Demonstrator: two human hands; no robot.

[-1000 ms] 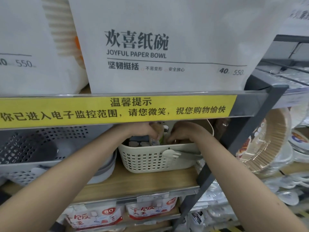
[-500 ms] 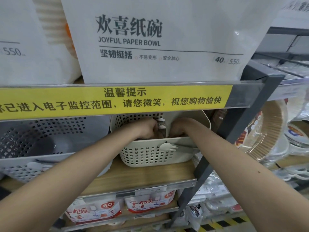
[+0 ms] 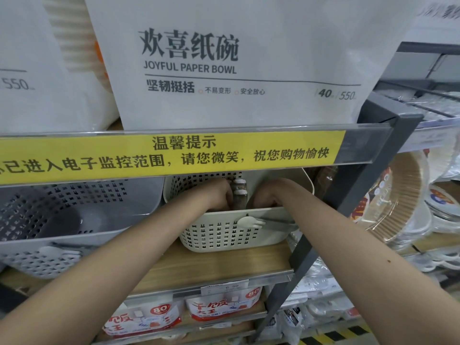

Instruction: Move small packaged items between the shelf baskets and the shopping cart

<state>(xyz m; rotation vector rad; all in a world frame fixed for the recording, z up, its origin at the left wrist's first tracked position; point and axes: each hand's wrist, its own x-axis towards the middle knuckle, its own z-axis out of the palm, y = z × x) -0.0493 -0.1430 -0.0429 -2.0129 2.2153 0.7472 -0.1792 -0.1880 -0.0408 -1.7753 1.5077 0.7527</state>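
Both your hands were down inside the cream basket point(image 3: 219, 235) on the wooden shelf point(image 3: 224, 265), beneath the yellow notice strip point(image 3: 171, 155). Your left hand point(image 3: 216, 195) sat at the near left of the basket, knuckles up, fingers curled down behind the front rim; whether that grip was clenched on anything could not be told. Your right hand point(image 3: 267, 196) sat at the near right, fingers likewise hidden below the rim, grip state also not readable. Between the two hands stood small white-capped bottles point(image 3: 239, 195), upright, one behind another, the left hand's fingers touching or just beside the front one. Below your right wrist, a white spork point(image 3: 249, 222) was fixed on the basket's front wall, handle running right under your forearm. Left of your left forearm, a grey basket point(image 3: 82, 220) sat on the same shelf, tilted forward, a dark bowl shape inside. Above both hands, on the upper shelf, stood a large white paper-bowl pack point(image 3: 224, 58). Right of your right arm, beyond the grey upright post point(image 3: 361, 190), stacked disposable plates point(image 3: 398, 192) leaned. The shopping cart was out of view.
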